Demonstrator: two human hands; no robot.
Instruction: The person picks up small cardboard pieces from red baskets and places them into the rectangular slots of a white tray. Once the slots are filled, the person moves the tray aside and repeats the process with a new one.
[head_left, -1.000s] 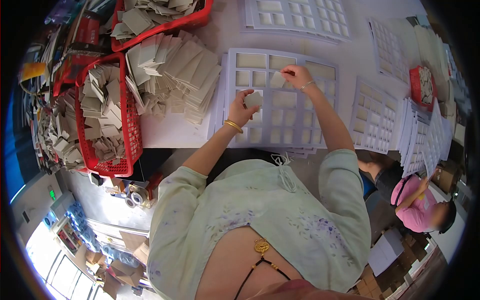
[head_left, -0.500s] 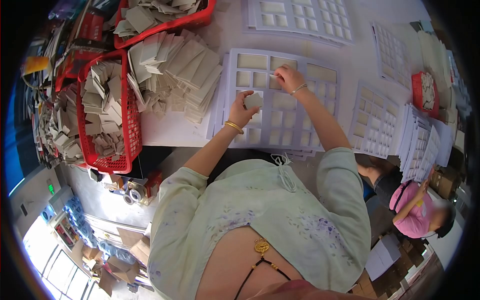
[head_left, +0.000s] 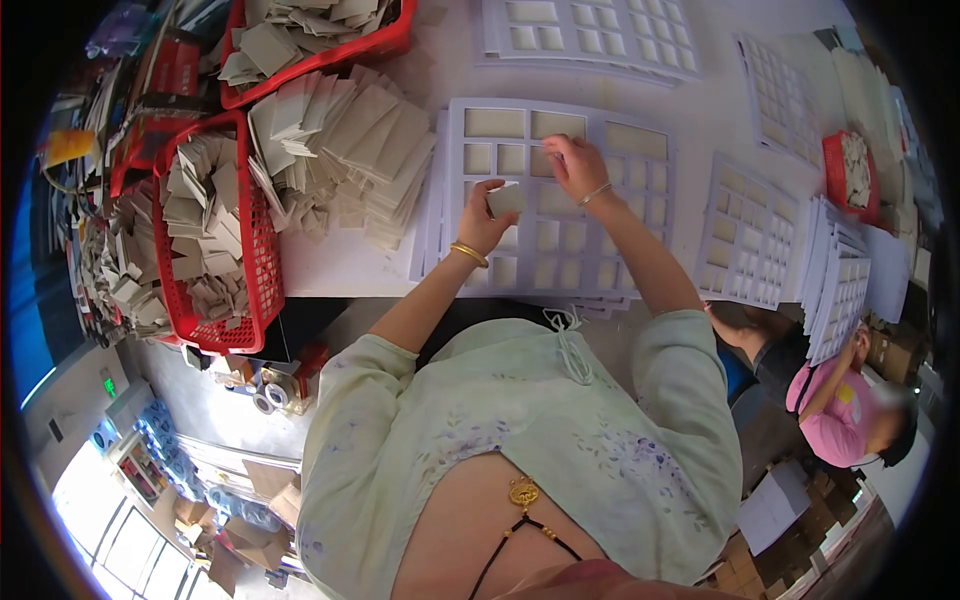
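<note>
My left hand (head_left: 485, 222) is closed around a small stack of grey cardboard pieces (head_left: 505, 201), held above a white compartment board (head_left: 532, 190). The board has many rectangular openings with pale grey-beige bottoms, and more boards lie stacked beneath it. Over its upper middle openings is my right hand (head_left: 578, 168), fingers curled together with the tips pointing left. Whatever those fingers may hold is too small or hidden to make out.
Left of the board lies a spread pile of grey cardboard pieces (head_left: 375, 135). Red baskets (head_left: 262, 240) full of such pieces stand farther left. Other compartment boards (head_left: 748, 232) lie behind and to the right, near a small red basket (head_left: 833, 170). A person in pink (head_left: 835, 410) is at far right.
My right hand has shifted slightly, its fingers more curled; a small pale piece seen under its fingertips earlier no longer shows there. My left hand stays nearly still with its stack.
</note>
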